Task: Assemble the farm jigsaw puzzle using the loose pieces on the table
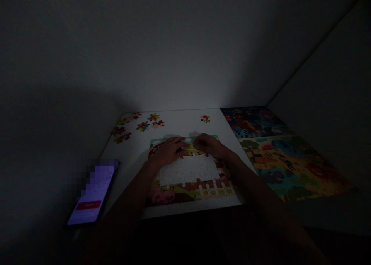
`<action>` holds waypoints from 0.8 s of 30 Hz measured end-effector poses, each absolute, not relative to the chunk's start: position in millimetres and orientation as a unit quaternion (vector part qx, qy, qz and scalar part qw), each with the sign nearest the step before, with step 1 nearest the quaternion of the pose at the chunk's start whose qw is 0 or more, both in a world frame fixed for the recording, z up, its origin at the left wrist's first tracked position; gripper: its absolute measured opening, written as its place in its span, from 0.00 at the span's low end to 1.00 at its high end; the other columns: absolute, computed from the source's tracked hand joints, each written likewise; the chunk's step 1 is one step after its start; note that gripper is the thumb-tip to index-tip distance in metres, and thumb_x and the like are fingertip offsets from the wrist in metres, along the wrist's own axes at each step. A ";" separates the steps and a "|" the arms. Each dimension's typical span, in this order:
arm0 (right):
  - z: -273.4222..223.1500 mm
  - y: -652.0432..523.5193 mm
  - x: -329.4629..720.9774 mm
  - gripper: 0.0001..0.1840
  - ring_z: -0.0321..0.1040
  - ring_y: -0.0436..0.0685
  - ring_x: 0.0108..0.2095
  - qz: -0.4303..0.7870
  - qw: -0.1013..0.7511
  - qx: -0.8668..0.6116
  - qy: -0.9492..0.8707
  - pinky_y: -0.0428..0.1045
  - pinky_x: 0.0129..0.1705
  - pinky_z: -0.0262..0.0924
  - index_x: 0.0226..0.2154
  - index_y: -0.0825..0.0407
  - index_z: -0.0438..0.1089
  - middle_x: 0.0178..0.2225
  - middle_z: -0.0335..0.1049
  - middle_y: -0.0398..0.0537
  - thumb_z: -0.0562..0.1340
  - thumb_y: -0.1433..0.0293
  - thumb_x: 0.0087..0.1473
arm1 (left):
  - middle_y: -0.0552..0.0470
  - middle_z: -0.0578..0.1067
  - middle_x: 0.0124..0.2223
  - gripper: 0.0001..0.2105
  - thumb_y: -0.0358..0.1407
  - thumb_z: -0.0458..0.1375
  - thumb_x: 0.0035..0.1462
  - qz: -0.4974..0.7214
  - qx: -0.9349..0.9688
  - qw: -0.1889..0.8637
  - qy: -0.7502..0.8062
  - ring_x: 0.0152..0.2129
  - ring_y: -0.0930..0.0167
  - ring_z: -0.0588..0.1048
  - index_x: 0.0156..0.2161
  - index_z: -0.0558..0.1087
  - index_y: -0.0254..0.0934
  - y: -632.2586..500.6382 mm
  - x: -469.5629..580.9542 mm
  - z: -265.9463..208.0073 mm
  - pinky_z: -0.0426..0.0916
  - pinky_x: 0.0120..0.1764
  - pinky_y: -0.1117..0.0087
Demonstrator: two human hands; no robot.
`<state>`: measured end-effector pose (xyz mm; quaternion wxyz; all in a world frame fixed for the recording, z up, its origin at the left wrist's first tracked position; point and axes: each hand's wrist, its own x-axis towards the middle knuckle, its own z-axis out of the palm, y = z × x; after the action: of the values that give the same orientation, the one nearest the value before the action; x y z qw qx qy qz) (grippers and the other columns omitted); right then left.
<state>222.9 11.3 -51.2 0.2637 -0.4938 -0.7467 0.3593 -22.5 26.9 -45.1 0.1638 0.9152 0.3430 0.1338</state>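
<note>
A jigsaw puzzle [185, 195] of a farm scene lies on the white table, its border joined and its middle a bare white gap. My left hand [172, 149] rests on the far left part of that border, by the red barn, with fingers extended over the pieces. Close beside it, my right hand [211, 145] has its fingers curled down at the far edge of the puzzle. Whatever may be between those fingers is hidden by the hand and the dim light.
Loose puzzle pieces [143, 126] lie at the far left of the table, and a small piece group [205, 119] sits at the back. A lit phone [94, 193] is at the left. Two colourful animal pictures, a dark one [257, 122] and a yellow one [292, 168], lie on the right.
</note>
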 end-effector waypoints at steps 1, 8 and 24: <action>-52.9 12.8 223.3 0.09 0.66 0.52 0.32 0.345 0.267 -0.494 -0.752 0.47 0.30 0.65 0.37 0.53 0.72 0.36 0.66 0.47 0.62 0.66 0.54 | 0.48 0.68 0.60 0.13 0.38 0.56 0.64 0.132 0.916 0.164 0.342 0.58 0.65 0.65 0.53 0.73 0.43 27.4 -23.8 -45.1 0.60 0.61 0.58; -62.4 18.6 226.4 0.08 0.69 0.55 0.37 0.314 0.299 -0.483 -0.761 0.51 0.42 0.64 0.34 0.53 0.73 0.36 0.71 0.49 0.60 0.74 0.50 | 0.46 0.63 0.65 0.16 0.36 0.55 0.64 0.108 0.888 0.163 0.417 0.62 0.63 0.61 0.56 0.72 0.44 30.0 -45.7 -47.9 0.58 0.62 0.58; -55.1 26.3 229.2 0.12 0.71 0.56 0.37 0.358 0.294 -0.502 -0.730 0.52 0.44 0.65 0.36 0.54 0.74 0.35 0.74 0.48 0.61 0.73 0.46 | 0.42 0.63 0.66 0.24 0.30 0.51 0.63 0.093 0.852 0.037 0.513 0.63 0.60 0.62 0.64 0.63 0.44 -27.2 -117.3 -54.2 0.59 0.61 0.53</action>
<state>229.2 26.3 -55.1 0.2944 -0.5017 -0.7304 0.3579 -117.3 -27.2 -54.2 0.0372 0.8524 0.5133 0.0926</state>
